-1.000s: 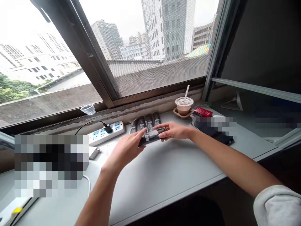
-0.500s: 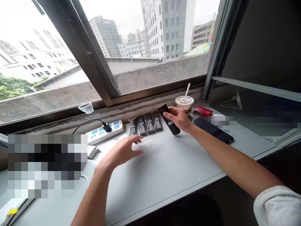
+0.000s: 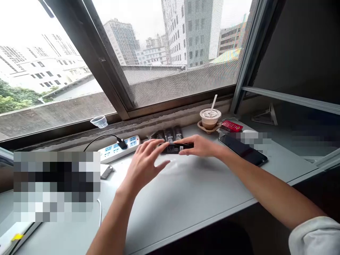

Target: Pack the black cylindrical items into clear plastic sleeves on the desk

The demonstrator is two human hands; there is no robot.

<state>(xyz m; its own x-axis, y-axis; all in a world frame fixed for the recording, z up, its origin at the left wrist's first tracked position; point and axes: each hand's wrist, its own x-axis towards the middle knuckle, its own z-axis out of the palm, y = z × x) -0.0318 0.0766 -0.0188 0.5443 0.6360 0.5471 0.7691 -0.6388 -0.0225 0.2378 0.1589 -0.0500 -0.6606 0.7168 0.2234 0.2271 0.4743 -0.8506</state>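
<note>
My right hand (image 3: 200, 146) grips the right end of a black oblong device (image 3: 174, 148), held sideways low over the table. Small pale print and a white label show on its near face. Beside its left end is my left hand (image 3: 146, 163), fingers stretched out and thumb apart, holding nothing; whether the fingertips touch the device I cannot tell. Behind the two hands lie several black items in clear plastic wrapping (image 3: 169, 134) in a row, partly covered by my fingers and the device.
A white power strip (image 3: 119, 148) with a black plug stands left of the row. On the right are an iced drink cup (image 3: 209, 118) in a cardboard holder, a red box (image 3: 232, 125) and a black tablet (image 3: 243, 149). A clear plastic cup (image 3: 99, 122) sits on the window ledge.
The black device has turned from upright to sideways and moved left and lower in my right hand. My left hand has moved right and up towards it.
</note>
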